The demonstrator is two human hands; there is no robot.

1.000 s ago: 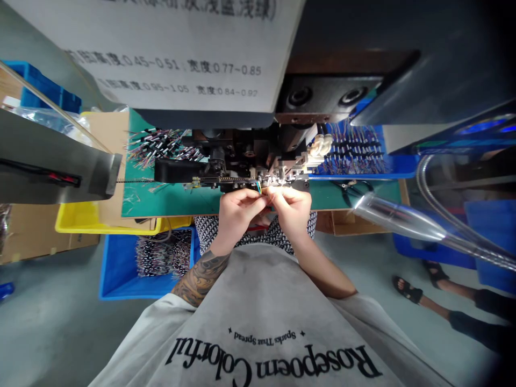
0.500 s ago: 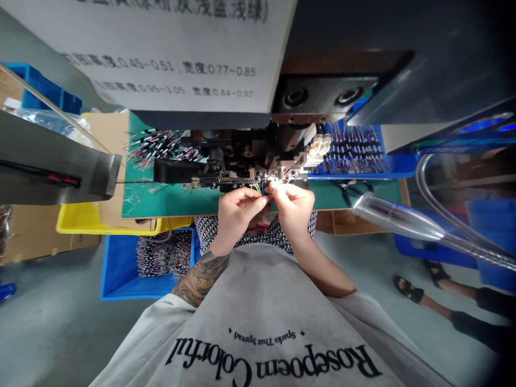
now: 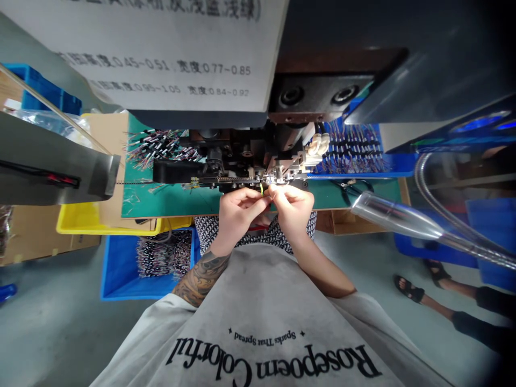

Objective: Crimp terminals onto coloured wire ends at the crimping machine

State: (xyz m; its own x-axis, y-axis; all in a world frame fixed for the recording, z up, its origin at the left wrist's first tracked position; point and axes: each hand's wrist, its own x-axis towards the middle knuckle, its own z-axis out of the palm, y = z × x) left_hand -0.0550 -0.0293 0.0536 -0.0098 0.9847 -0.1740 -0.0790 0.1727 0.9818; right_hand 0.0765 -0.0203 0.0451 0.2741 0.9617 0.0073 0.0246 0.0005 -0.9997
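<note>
Since earlier frame, our right hand point(image 3: 291, 207) edged up toward press tooling point(image 3: 278, 173); blue strand no longer showed, only yellow wire point(image 3: 262, 189). Our left hand point(image 3: 237, 209) pinched wire just beside right fingertips, both closed on it. We judged wire tip at tooling, crimping unfinished. Tip hidden; terminal strip point(image 3: 226, 180) detail too small.
</note>
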